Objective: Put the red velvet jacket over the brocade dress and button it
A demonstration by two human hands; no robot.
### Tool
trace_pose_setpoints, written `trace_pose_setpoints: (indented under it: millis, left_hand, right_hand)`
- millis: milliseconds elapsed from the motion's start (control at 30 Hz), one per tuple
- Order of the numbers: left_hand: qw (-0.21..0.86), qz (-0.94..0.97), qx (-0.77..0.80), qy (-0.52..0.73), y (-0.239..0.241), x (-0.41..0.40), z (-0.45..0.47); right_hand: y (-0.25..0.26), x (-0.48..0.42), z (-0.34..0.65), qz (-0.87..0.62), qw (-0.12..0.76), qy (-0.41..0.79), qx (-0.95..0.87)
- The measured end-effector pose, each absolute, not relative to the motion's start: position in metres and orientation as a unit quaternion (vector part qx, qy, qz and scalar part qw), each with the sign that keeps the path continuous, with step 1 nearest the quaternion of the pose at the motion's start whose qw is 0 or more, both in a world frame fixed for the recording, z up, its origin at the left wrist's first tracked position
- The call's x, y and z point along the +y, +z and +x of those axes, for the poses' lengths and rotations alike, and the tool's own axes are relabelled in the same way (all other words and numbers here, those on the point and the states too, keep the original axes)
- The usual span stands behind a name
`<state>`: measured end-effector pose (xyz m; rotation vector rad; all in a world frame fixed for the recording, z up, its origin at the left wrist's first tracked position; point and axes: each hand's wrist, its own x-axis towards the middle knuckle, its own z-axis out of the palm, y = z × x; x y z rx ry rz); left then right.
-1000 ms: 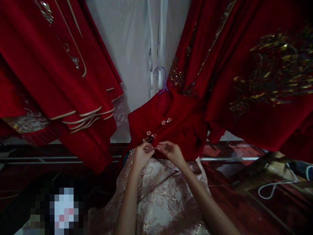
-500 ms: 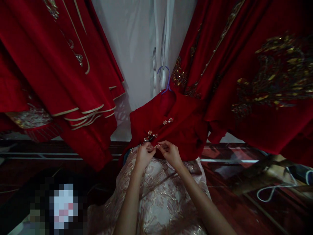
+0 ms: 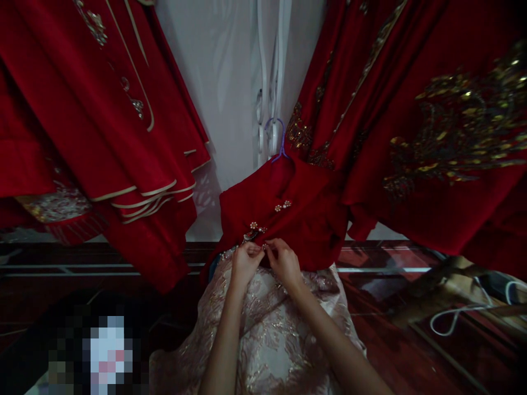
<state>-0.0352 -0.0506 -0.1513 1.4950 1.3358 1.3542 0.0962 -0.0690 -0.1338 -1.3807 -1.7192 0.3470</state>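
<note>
A pale wall (image 3: 222, 82) shows between red embroidered garments (image 3: 102, 109) hanging on either side, above a dark glossy floor (image 3: 391, 329). At the centre a small red jacket (image 3: 296, 219) hangs from a blue hanger (image 3: 280, 137) over a pale pink brocade skirt (image 3: 267, 340). The left hand (image 3: 245, 263) and right hand (image 3: 284, 262) meet close together at the jacket's lower hem, fingertips pinched on a beaded clasp (image 3: 263, 247) just below two other pearl fastenings (image 3: 282, 206).
</note>
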Motion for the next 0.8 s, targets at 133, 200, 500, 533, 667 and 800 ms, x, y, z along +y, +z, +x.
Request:
trace_pose_setpoints:
  millis: [133,200,500,533,667,800]
  left_hand:
    - [0.376,0.557,0.513,0.534,-0.152,-0.051,-0.036]
    - [0.388,0.561,0.503,0.531,-0.153,-0.051,-0.037]
    - [0.354,0.631,0.515,0.46,-0.168,-0.048,-0.048]
    - [0.341,0.635,0.525,0.453,-0.167,-0.048,-0.049]
    - [0.276,0.672,0.543,0.42,-0.157,-0.054,-0.05]
    - [0.193,0.71,0.55,0.394,-0.151,-0.062,-0.042]
  right_hand:
    - [-0.137,-0.071,0.097,-0.546,0.452,0.172,-0.684]
    - [-0.139,-0.068,0.098,-0.542,0.458,0.18,-0.681]
    - [-0.149,-0.072,0.121,-0.443,0.464,0.415,-0.645]
    - [-0.148,-0.078,0.129,-0.436,0.45,0.436,-0.646]
    - [-0.146,-0.098,0.15,-0.445,0.409,0.438,-0.665]
    - [-0.14,-0.097,0.147,-0.447,0.445,0.443,-0.637]
